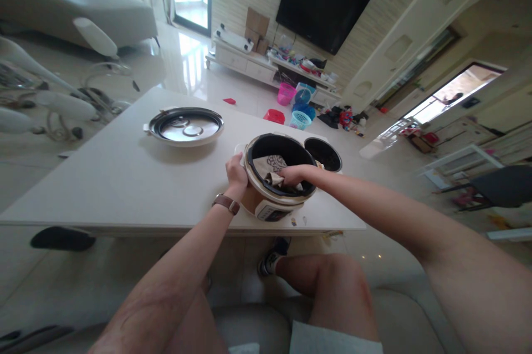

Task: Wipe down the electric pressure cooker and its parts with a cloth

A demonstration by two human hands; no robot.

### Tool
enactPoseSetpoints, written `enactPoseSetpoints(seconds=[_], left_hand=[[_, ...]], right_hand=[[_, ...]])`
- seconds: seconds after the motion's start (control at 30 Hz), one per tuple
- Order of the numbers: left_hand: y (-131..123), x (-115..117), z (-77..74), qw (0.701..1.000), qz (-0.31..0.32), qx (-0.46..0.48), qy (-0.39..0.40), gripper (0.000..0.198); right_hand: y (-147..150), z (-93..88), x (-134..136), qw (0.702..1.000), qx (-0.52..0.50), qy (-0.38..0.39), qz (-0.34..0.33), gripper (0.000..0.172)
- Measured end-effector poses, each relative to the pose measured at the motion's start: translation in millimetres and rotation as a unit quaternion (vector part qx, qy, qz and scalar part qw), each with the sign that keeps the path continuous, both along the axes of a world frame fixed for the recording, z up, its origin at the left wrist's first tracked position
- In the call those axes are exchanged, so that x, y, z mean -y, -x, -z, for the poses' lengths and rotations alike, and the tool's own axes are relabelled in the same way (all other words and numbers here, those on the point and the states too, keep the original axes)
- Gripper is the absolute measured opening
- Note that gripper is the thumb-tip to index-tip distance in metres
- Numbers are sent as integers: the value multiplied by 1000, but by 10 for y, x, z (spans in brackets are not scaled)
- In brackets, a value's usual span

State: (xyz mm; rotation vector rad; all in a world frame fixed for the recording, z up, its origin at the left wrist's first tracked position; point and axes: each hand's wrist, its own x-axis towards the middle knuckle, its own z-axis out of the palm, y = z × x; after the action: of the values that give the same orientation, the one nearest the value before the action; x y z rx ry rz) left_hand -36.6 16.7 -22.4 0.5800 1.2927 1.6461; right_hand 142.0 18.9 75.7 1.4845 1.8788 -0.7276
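Observation:
A round electric pressure cooker (272, 213) with a control panel on its front stands near the table's front edge, its top uncovered. My left hand (236, 171) is wrapped round the handle on its left side. Inside the dark opening, my right hand (293, 174) has its fingers closed on a beige patterned cloth (268, 165); the fingertips are partly hidden by the folds. The cooker's lid (191, 131) lies upside down on the left of the table. Behind the cooker, to the right, sits a dark round inner pot (323, 153).
The white table (166, 188) ends just in front of the cooker. Small bits (293, 221) lie by its base. Several plastic baskets (301, 119) are on the floor beyond, before a TV cabinet (245, 63). White chairs (95, 38) stand at left.

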Motion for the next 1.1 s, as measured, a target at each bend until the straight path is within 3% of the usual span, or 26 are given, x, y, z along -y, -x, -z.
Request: enactPoseSetpoints(seconds=[0.1,0.37,0.7,0.93,1.1], left_hand=[[-12,0,-22,999,3,13,39,27],[-32,-60,98,999,-5,24,31,25],[-24,-27,38,999,-2,31,43,24],[-74,-89,84,999,1,10,37,26],[-79,-81,33,999,2,9,51,27]], right_hand=[[14,-13,-14,1000,2,3,7,41],[46,-11,-6,1000,9,12,21,40],[51,-10,41,999,-11,19,37,48],[81,-7,39,998,-3,18,52,49],[100,-16,39,999,7,5,48,47]])
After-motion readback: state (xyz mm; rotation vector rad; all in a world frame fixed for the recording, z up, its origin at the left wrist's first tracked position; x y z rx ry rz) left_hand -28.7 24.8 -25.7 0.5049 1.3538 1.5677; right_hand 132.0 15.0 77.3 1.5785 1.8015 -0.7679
